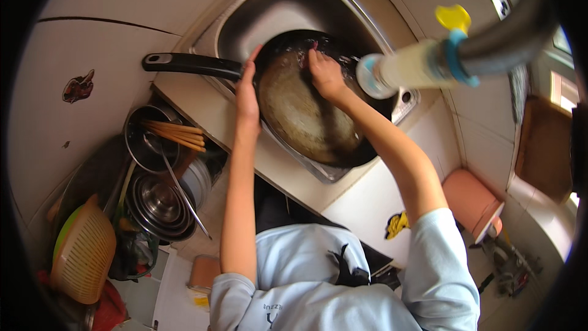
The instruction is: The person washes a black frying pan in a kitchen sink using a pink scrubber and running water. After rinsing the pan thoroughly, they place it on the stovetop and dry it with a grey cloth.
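A dark, deep frying pan (308, 105) with a black handle (195, 65) rests tilted across the stainless steel sink (294, 16). Its worn brownish inside is wet, and a little water glints near the far rim. My left hand (248, 96) grips the pan's left rim beside the handle. Inside the pan, my right hand (327, 74) has curled fingers near the far side. A small dark-red bit (315, 46) shows at the fingertips; whether the hand holds it is unclear.
A faucet hose with a pale nozzle (404, 71) juts over the pan's right side. Chopsticks (177, 134) stand in a metal pot (138, 140) at left, above nested steel bowls (161, 200) and a plastic colander (85, 253). A pink container (473, 202) is at right.
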Motion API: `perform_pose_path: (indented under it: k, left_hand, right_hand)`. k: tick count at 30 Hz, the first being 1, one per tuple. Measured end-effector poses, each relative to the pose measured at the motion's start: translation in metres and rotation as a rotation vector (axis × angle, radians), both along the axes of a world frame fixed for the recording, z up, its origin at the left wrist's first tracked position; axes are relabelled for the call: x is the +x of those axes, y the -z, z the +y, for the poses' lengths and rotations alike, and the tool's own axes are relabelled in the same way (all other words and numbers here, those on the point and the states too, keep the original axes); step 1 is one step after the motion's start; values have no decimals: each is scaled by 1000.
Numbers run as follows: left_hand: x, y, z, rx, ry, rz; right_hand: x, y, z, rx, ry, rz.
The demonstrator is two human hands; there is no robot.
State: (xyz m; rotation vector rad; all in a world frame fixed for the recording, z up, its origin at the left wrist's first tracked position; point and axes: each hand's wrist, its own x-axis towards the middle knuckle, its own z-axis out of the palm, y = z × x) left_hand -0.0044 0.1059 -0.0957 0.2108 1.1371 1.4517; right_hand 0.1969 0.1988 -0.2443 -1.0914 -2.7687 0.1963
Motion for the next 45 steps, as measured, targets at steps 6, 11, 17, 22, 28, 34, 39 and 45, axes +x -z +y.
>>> perform_pose_path:
  k: [6, 11, 17, 22, 28, 34, 39, 45]
  left_hand:
    - [-5, 7, -6, -24, 60, 97]
    - [-8, 13, -10, -9, 26, -5]
    - [-3, 13, -3, -60, 59, 56]
    - [-5, 7, -3, -60, 51, 52]
    - [-5, 6, -3, -42, 57, 6]
    - [-4, 2, -8, -49, 68, 60]
    - [-4, -5, -7, -99, 91, 153]
    - [-9, 2, -9, -78, 74, 153]
  right_hand:
    - [41, -36, -14, -416, 226, -267]
    - [53, -104, -36, -470, 103, -715]
    - [74, -135, -16, -729, -37, -816]
    - [71, -175, -12, -1317, -192, -778]
    - [89, -119, -19, -869, -432, -381]
    - [57, -49, 18, -520, -313, -153]
    - [4, -5, 16, -198, -46, 296]
    - [-31, 4, 24, -23, 236, 155]
